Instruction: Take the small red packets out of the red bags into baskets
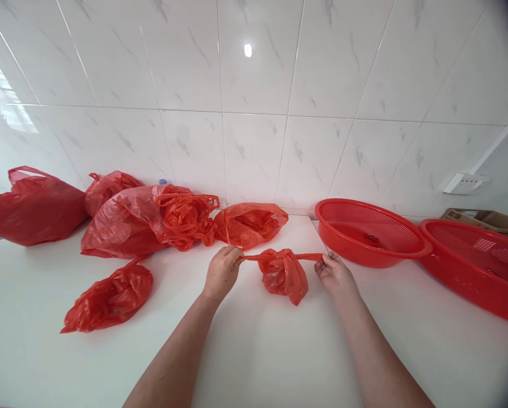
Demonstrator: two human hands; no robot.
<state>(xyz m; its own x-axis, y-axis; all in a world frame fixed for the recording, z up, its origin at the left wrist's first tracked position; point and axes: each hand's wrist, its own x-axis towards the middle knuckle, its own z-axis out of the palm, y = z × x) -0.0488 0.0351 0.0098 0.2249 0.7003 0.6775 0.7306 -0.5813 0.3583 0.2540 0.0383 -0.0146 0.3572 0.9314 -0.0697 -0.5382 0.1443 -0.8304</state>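
A small red plastic bag (283, 275) hangs or rests at the middle of the white table, its two handles twisted and knotted at the top. My left hand (223, 272) is closed on the left handle end, and my right hand (334, 273) pinches the right one. Both handles are stretched taut to the sides in a nearly level line. What the bag holds is hidden. Just behind it lies another red bag (254, 222), loose and partly open.
Left of my arms lies a crumpled red bag (111, 297). Larger red bags (124, 221) and a bunch of thin red bags (186, 218) stand along the tiled wall. On the right are two red plastic baskets (373, 258), (470, 272), a cardboard box (486, 220) and a wall socket (466, 183).
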